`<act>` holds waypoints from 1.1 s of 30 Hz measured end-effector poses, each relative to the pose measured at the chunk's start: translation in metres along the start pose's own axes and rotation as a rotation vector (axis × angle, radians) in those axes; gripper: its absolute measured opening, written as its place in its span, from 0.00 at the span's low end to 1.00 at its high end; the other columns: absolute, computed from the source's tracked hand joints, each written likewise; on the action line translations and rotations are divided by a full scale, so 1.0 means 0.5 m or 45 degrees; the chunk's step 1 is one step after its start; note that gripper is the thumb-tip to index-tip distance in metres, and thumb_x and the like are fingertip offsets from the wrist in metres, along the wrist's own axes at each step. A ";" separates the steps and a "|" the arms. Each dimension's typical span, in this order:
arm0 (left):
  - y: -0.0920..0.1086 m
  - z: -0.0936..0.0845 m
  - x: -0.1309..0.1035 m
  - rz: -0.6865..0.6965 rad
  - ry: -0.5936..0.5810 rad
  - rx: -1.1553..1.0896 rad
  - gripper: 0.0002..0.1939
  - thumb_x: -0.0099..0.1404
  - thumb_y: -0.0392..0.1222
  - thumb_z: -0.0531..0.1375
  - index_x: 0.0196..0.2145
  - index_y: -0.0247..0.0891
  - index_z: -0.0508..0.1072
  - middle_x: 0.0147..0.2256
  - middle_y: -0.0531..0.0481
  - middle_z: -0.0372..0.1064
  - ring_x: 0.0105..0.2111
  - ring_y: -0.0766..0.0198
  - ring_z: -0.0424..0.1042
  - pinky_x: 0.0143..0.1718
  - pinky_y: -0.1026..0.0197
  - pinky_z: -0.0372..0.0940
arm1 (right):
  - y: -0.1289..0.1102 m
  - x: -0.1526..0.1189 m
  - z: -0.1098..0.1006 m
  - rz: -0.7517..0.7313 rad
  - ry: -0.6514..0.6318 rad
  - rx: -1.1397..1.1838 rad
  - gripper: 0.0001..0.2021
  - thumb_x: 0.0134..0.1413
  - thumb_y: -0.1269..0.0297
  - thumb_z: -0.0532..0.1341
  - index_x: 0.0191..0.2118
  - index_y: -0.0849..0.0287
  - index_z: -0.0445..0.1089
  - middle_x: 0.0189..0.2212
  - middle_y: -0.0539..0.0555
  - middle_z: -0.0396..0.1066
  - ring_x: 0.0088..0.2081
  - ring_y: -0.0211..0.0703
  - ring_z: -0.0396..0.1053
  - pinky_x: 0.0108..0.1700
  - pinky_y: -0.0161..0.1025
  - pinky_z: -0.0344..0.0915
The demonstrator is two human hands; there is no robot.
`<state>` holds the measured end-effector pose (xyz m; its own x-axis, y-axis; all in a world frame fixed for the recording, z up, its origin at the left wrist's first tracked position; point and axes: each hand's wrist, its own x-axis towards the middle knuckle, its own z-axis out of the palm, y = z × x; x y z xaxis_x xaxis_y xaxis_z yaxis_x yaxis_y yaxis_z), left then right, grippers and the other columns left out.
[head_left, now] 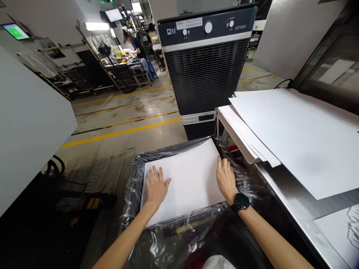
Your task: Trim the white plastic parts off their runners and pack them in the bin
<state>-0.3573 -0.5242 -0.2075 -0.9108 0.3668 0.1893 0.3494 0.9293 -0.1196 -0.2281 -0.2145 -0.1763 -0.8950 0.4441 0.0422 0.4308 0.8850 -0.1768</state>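
White sheet: The white sheet (pixel 190 183) lay inside the plastic-lined box (pixel 165 151), with one corner near the far right corner of the box. Whether other sheets lay under it, I could not tell.
Left hand: The left hand (pixel 156 188) rested on the sheet toward the left edge of the box, fingers spread and pinching nothing.
Right hand: The right hand (pixel 226 177) was at the sheet's right side, by the right edge of the box. Its thumb was hidden, so I could not tell if this grip pinched.
Sheet stack: The stack of sheets (pixel 294 134) lay on the metal worktop (pixel 284 203), passing over its left edge.
Step in the box: It seemed to be settling the sheet flat.
Next move there: In my judgement, it called for gentle, even palms, because the sheet's right side could catch the plastic.
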 end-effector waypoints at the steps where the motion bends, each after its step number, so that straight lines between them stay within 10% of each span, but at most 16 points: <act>1: 0.013 0.000 0.009 0.037 0.003 -0.017 0.31 0.77 0.51 0.67 0.72 0.41 0.69 0.75 0.37 0.58 0.73 0.36 0.60 0.72 0.25 0.57 | 0.001 -0.001 0.000 0.001 -0.001 0.001 0.25 0.78 0.62 0.63 0.74 0.57 0.62 0.64 0.63 0.69 0.60 0.58 0.72 0.61 0.57 0.74; 10: 0.143 0.054 0.112 0.279 -0.047 -0.091 0.27 0.77 0.50 0.67 0.69 0.41 0.72 0.71 0.38 0.64 0.69 0.40 0.68 0.69 0.30 0.65 | -0.004 0.003 0.011 0.066 0.019 -0.020 0.20 0.76 0.61 0.67 0.67 0.58 0.71 0.64 0.62 0.71 0.60 0.57 0.74 0.59 0.57 0.76; 18: 0.149 0.076 0.159 0.324 -0.021 -0.154 0.26 0.78 0.49 0.67 0.68 0.40 0.72 0.70 0.38 0.66 0.66 0.42 0.70 0.66 0.32 0.68 | 0.005 0.005 -0.004 0.072 0.046 0.137 0.19 0.75 0.61 0.68 0.66 0.58 0.73 0.64 0.62 0.72 0.61 0.58 0.74 0.62 0.59 0.75; 26: 0.168 0.063 0.202 0.506 -0.024 -0.282 0.24 0.78 0.48 0.66 0.67 0.40 0.73 0.68 0.38 0.68 0.64 0.44 0.72 0.65 0.35 0.71 | 0.020 0.199 -0.033 0.304 0.081 0.616 0.21 0.75 0.58 0.68 0.66 0.58 0.72 0.62 0.61 0.74 0.56 0.55 0.78 0.57 0.57 0.78; 33: 0.263 0.056 0.217 0.674 0.046 -0.349 0.23 0.79 0.47 0.66 0.66 0.40 0.73 0.67 0.39 0.70 0.62 0.46 0.75 0.62 0.37 0.74 | 0.009 0.333 -0.041 0.445 0.019 1.162 0.19 0.75 0.57 0.68 0.63 0.59 0.74 0.60 0.60 0.75 0.55 0.54 0.78 0.55 0.55 0.79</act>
<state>-0.4160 -0.3635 -0.2298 -0.5912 0.7796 0.2066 0.8020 0.5953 0.0485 -0.3729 -0.1338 -0.1496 -0.7297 0.6680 -0.1460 0.4108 0.2577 -0.8745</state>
